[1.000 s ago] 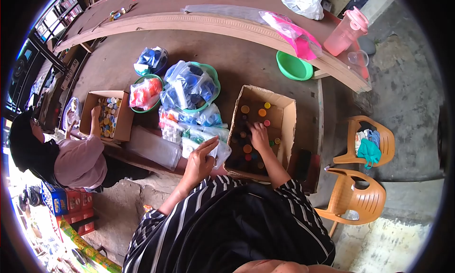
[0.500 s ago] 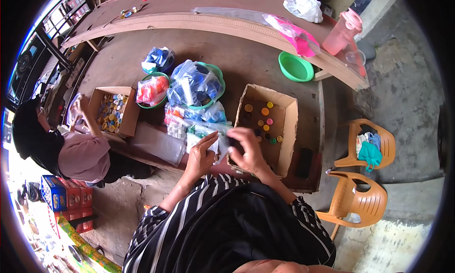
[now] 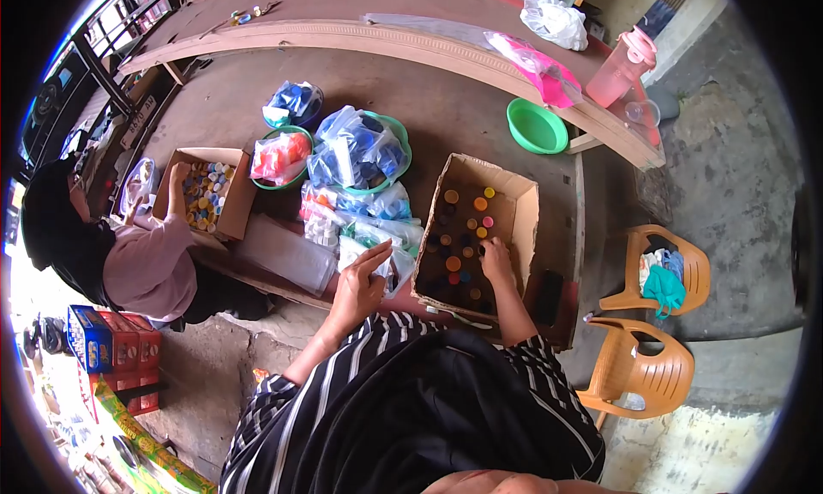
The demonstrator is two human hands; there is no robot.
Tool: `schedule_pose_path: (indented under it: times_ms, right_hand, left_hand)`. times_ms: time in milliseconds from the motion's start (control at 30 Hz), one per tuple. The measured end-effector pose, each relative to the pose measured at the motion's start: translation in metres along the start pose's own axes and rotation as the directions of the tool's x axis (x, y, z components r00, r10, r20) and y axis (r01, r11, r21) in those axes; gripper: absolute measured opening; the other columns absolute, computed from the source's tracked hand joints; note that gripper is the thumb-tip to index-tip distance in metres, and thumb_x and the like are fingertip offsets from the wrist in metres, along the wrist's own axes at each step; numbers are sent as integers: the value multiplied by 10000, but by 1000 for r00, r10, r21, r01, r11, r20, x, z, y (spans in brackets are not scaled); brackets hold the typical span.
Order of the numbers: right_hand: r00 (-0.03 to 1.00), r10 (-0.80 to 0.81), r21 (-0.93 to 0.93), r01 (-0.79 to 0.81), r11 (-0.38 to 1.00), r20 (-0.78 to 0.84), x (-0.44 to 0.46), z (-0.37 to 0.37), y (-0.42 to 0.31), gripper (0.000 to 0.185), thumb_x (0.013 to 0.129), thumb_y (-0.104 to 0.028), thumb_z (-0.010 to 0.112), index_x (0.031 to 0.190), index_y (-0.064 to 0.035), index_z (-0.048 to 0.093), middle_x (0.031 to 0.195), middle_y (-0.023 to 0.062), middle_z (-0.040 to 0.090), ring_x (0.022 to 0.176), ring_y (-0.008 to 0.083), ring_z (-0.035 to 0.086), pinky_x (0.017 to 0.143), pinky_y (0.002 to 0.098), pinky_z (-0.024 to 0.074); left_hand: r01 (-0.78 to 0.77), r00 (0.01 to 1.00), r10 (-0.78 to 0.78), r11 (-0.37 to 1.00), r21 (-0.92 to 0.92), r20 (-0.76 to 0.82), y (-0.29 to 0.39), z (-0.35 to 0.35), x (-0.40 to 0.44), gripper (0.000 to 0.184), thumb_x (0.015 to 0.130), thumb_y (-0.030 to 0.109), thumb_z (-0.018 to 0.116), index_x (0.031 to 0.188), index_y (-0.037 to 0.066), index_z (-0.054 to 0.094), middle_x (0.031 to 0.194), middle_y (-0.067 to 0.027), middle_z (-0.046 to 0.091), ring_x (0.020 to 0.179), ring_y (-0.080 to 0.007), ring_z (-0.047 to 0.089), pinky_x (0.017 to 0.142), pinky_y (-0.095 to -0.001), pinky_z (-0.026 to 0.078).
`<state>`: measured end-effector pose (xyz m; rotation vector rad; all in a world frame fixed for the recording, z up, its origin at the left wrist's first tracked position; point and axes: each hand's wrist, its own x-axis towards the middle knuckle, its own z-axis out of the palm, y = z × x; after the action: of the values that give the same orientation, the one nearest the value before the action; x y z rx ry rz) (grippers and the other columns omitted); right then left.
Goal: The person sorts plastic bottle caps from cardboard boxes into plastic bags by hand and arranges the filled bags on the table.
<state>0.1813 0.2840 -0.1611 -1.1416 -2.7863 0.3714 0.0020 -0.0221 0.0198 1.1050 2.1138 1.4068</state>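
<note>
My left hand [image 3: 360,286] grips the edge of a clear plastic bag [image 3: 401,267], its fingers pressed together and pointing up. Some dark contents show through the bag. My right hand [image 3: 497,264] reaches inside an open cardboard box [image 3: 525,228], near its right side, with the fingertips drawn together; whatever they hold is too small to make out. Several round caps lie in the box, among them a yellow cap [image 3: 489,192], an orange cap [image 3: 453,263] and a pink cap [image 3: 488,222].
A co-worker [image 3: 150,258] at the left has a hand in another box of caps [image 3: 236,204]. Bagged caps fill a green basin [image 3: 406,151] and smaller basins. Beyond are an empty green bowl [image 3: 537,126] and a pink jug [image 3: 621,68]. Orange chairs [image 3: 639,370] stand at the right.
My right hand has gone from the box to beside the plastic bag, then back into the box. My left hand has stayed at the bag. The co-worker's hand moved out of their box and back in.
</note>
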Motion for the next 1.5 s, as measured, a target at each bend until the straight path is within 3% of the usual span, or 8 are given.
schedule_pose_path:
  times_ms: [433, 533, 600, 800, 1100, 1200, 1333, 1500]
  right_hand:
    - [975, 85, 755, 101, 648, -203, -24, -100, -110, 345, 812, -73, 725, 1134, -40, 606, 1137, 128, 635, 1000, 277, 628, 846, 357, 500]
    - [836, -193, 629, 520, 578, -514, -50, -133, -164, 359, 821, -76, 720, 1159, -51, 602, 1191, 112, 615, 1083, 269, 591, 907, 360, 472]
    - [798, -495, 550, 598, 584, -342, -52, -153, -180, 394, 815, -100, 729, 1184, -58, 597, 1208, 102, 611, 1133, 274, 565, 970, 383, 431]
    - [935, -103, 639, 309, 704, -339, 37, -62, -112, 169, 851, -34, 631, 1017, -61, 645, 1023, 120, 612, 977, 320, 589, 863, 397, 474]
    - [969, -198, -56, 192, 980, -149, 103, 33, -56, 204, 768, 16, 595, 938, -54, 682, 1035, 156, 567, 999, 357, 569, 857, 448, 493]
    - [985, -128, -2, 128, 992, -113, 105, 39, -50, 171, 801, 12, 604, 958, -39, 651, 1023, 150, 565, 985, 343, 572, 850, 432, 493]
    - [918, -107, 690, 360, 628, -382, 85, -24, -97, 129, 880, -29, 631, 986, -23, 558, 1031, 138, 556, 939, 305, 571, 790, 391, 484]
    - [788, -504, 545, 611, 574, -353, 4, -126, -160, 128, 839, -11, 676, 928, -63, 600, 1101, 110, 589, 1002, 286, 597, 829, 354, 507]
  left_hand:
    - [-26, 999, 27, 999, -20, 39, -2, 11, 15, 488, 719, -64, 474, 1180, -39, 630, 1278, -172, 613, 808, -299, 689, 725, -322, 523]
    - [33, 997, -30, 998, -46, 71, 1, 14, 20, 488, 723, -64, 472, 1184, -40, 629, 1282, -172, 611, 838, -291, 688, 736, -315, 521]
    - [37, 997, -33, 998, -54, 77, 0, 16, 22, 493, 724, -64, 470, 1191, -38, 627, 1289, -170, 608, 851, -279, 689, 739, -311, 519]
    - [35, 997, -32, 998, -46, 64, -5, 9, 24, 516, 719, -71, 461, 1208, -31, 621, 1307, -160, 600, 810, -249, 691, 708, -293, 515]
    - [30, 999, -30, 1000, -3, 33, -5, 6, 26, 516, 716, -76, 464, 1202, -19, 628, 1313, -153, 600, 736, -221, 682, 648, -291, 508]
    - [87, 995, -86, 996, -19, 44, -1, 6, 29, 519, 715, -77, 464, 1203, -14, 629, 1312, -153, 600, 708, -207, 675, 642, -290, 506]
    - [104, 993, -102, 994, -26, 56, -3, 9, 34, 512, 721, -75, 459, 1204, -29, 622, 1311, -154, 601, 672, -198, 668, 636, -293, 510]
    - [126, 990, -121, 989, -80, 69, -6, 15, 43, 497, 733, -68, 458, 1203, -44, 617, 1302, -155, 605, 570, -182, 639, 600, -299, 518]
